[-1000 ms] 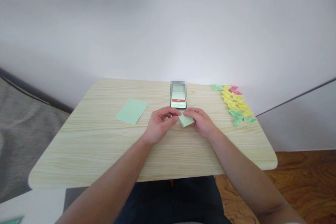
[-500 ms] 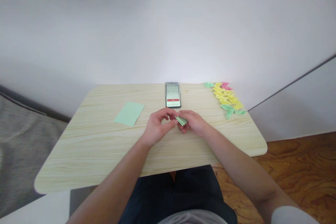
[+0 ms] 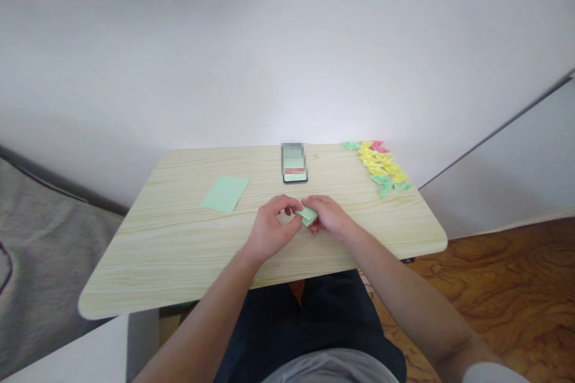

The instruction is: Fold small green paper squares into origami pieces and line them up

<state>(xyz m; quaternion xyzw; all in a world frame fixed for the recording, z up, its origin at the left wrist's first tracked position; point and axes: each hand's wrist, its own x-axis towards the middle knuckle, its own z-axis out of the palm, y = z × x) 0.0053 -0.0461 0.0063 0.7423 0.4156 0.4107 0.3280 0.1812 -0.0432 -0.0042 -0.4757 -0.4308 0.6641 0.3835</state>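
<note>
Both my hands meet over the middle of a light wooden table. My left hand and my right hand pinch a small folded piece of light green paper between their fingertips, just above the tabletop. The paper is folded into a small wedge shape, partly hidden by my fingers. A phone with a lit screen lies flat just beyond my hands.
A flat sheet of light green paper lies to the left of my hands. Several small folded paper pieces in yellow, green and pink sit at the table's far right corner. A white wall stands behind; wooden floor shows to the right.
The green paper has been folded smaller between my fingers, and my hands have drawn closer together. The view has shifted, so the table sits lower and further left.
</note>
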